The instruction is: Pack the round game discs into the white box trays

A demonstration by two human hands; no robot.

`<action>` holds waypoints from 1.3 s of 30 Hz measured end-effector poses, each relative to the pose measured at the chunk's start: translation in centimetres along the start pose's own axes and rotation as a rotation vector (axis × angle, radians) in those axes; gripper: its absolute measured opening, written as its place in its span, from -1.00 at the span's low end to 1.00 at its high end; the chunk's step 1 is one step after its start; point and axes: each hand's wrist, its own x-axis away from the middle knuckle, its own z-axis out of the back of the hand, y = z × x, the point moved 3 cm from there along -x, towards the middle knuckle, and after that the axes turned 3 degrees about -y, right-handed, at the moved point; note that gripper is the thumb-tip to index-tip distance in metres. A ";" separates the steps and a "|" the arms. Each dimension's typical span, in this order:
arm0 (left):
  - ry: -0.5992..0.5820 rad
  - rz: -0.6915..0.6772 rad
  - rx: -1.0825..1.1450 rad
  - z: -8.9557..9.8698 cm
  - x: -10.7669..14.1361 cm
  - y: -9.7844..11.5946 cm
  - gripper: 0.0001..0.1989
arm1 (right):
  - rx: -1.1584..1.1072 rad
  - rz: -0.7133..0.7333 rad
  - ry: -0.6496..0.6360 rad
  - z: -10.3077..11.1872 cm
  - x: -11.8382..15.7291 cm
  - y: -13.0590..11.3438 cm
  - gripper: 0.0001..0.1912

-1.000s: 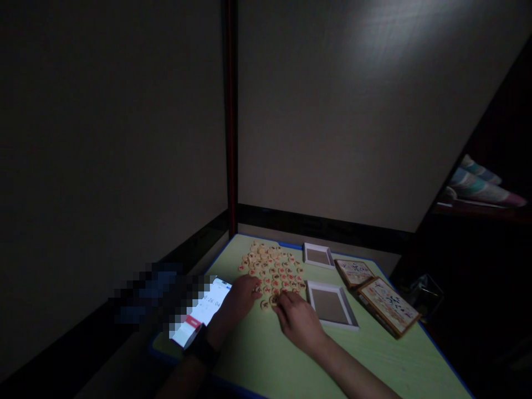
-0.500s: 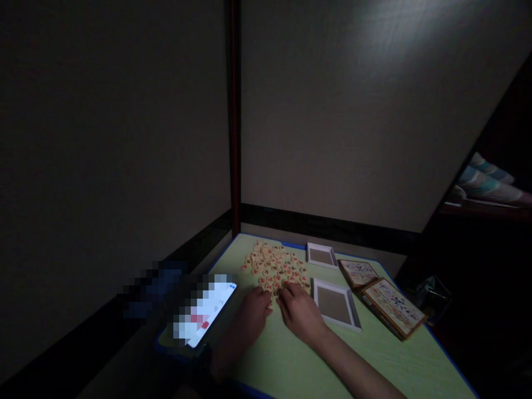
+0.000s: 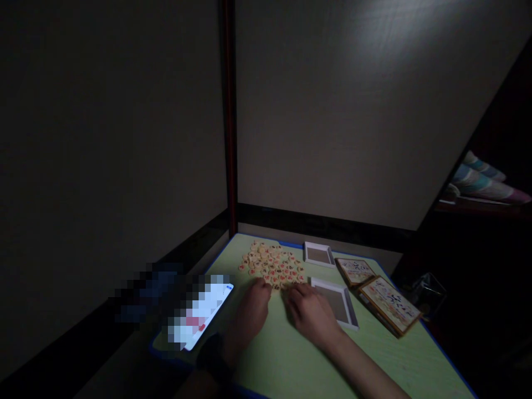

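On the counter (image 3: pixel 374 360), round pieces (image 3: pixel 276 266) lie by the left hand (image 3: pixel 253 307) and right hand (image 3: pixel 312 313), fingers curled; whether gripping any, I cannot tell. Probably light, stiff; best pinched at the rims.

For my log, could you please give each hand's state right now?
Left hand: fingers curled at the round pieces; grip unclear.
Right hand: fingers curled beside them; grip unclear.

Pale round pieces (image 3: pixel 272 265), red or dark markings, clustered on tabletop (image 3: pixel 291 366).

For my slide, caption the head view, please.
Both hands at round pieces, beside two trays and a phone.
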 end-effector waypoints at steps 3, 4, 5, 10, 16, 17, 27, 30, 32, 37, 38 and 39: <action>0.026 0.062 0.007 0.5 0.1 0.6 -0.69 | 0.063 -0.012 -0.062 0.5 0.2 0.8 -0.76; 0.028 0.085 0.014 0.6 0.0 0.8 -0.69 | 0.077 -0.004 -0.072 0.4 0.1 1.0 -0.75; 0.033 0.107 0.018 0.7 -0.1 0.9 -0.70 | 0.086 0.006 -0.076 0.3 0.0 1.1 -0.74; 0.059 0.099 -0.102 1.0 -0.5 1.4 -0.66 | 0.076 0.037 -0.063 -0.6 -0.4 1.1 -0.70; 0.020 -0.019 -0.236 -0.3 1.3 3.9 -0.62 | 0.048 0.035 -0.075 -1.0 -0.5 1.2 -0.70; 0.038 -0.081 -0.234 -0.7 1.6 4.6 -0.63 | 0.036 0.034 -0.079 -1.0 -0.4 1.3 -0.71; 0.044 -0.205 -0.329 -2.7 0.0 5.7 -0.62 | -0.073 0.027 -0.083 -0.8 -0.3 1.4 -0.70; 0.040 -0.208 -0.276 -2.7 0.0 5.5 -0.64 | -0.083 0.027 -0.078 -1.1 -0.4 1.7 -0.67; 0.029 -0.188 -0.228 -2.3 0.3 5.2 -0.66 | -0.091 0.040 -0.068 -1.2 -0.3 1.9 -0.65; 0.043 -0.024 -0.158 2.1 -0.7 0.8 -0.66 | -0.103 0.086 0.022 -1.3 0.0 1.8 -0.65; 0.075 -0.009 -0.153 3.3 -1.3 -0.6 -0.67 | -0.098 0.101 0.042 -1.4 0.1 1.6 -0.66; 0.103 0.007 -0.173 4.6 -1.9 -2.1 -0.68 | -0.094 0.121 0.060 -1.6 0.3 1.3 -0.67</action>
